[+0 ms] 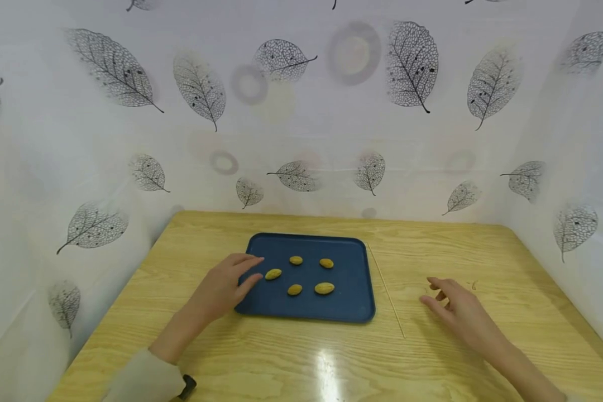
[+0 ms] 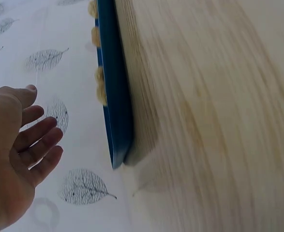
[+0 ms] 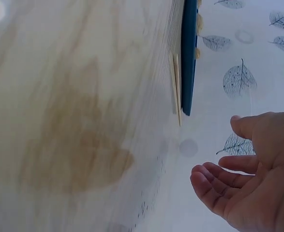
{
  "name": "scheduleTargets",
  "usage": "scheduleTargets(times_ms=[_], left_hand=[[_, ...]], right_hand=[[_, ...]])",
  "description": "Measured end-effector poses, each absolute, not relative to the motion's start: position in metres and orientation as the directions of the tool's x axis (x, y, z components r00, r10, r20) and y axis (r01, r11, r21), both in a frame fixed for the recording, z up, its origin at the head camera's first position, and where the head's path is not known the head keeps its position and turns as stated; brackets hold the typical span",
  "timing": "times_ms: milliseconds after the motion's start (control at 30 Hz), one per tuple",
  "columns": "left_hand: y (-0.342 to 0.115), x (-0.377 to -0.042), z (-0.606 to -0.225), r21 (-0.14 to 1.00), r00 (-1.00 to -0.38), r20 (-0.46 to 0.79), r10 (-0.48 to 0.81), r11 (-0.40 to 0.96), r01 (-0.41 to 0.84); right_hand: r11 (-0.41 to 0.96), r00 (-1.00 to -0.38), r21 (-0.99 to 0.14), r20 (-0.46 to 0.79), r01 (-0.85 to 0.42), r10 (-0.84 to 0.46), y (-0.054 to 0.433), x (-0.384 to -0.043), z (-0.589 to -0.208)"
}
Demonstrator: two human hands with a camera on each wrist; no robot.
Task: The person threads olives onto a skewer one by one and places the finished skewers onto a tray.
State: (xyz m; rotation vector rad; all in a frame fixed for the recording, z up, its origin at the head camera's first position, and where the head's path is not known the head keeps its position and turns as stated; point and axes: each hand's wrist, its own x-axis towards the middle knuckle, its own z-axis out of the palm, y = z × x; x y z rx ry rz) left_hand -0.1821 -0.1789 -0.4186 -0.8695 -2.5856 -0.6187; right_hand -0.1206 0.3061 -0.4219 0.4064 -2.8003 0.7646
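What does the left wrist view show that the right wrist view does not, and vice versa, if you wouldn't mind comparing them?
Only the left wrist view shows the left hand, holding nothing. Only the right wrist view shows the right hand, also holding nothing, and the thin stick beside the tray. Both show part of the blue tray, some yellowish lumps, the wooden table and the leaf-print backdrop.

Five pieces (image 1: 295, 290) lie in the tray (image 1: 349, 279) on the surface (image 1: 261, 357); a stick (image 1: 386, 290) lies right of the tray, a curtain (image 1: 301, 123) behind.
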Motion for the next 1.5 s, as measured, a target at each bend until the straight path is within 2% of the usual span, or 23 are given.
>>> scheduleTargets(times_ms=[367, 667, 900, 1100, 1500], left_hand=[[-0.141, -0.182, -0.423, 0.314, -0.73, 0.412, 0.545, 0.668, 0.675], [-0.11, -0.18, -0.422, 0.41, -0.775, 0.338, 0.534, 0.657, 0.632], [-0.087, -0.181, -0.422, 0.473, -0.81, 0.277, 0.518, 0.66, 0.584], [-0.076, -0.186, -0.427, 0.45, -0.816, 0.229, 0.531, 0.686, 0.572], [-0.062, -0.192, -0.427, 0.436, -0.837, 0.134, 0.53, 0.727, 0.53]], right_hand=[[0.785, -0.967, -0.575, 0.224, -0.23, -0.119, 0.279, -0.117, -0.428], [0.748, -0.997, -0.659, 0.057, -0.078, -0.053, 0.265, -0.109, -0.431], [0.716, -0.998, -0.698, -0.026, -0.022, -0.056, 0.263, -0.11, -0.434], [0.683, -0.996, -0.73, -0.067, 0.01, -0.057, 0.26, -0.109, -0.436], [0.69, -0.995, -0.724, -0.086, 0.021, -0.06, 0.256, -0.108, -0.435]])
